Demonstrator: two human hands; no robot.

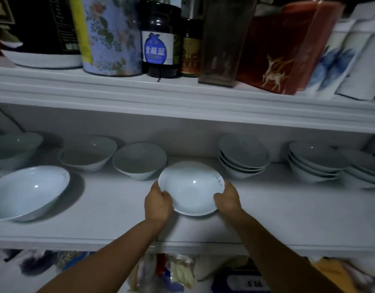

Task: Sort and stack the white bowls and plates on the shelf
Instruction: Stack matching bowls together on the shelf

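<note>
White shelf board (288, 208) has dishes along its back edge. The left hand (159, 205) and right hand (228, 197) each grip one side of a round shiny white bowl (190, 187) at the middle. Bare board lies to its right, up to the front edge. A stack of white bowls (243, 159) stands behind it.

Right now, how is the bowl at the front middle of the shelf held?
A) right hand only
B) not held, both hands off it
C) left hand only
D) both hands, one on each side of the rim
D: the left hand grips the left side of the bowl and the right hand grips its right side, thumbs over the rim.
</note>
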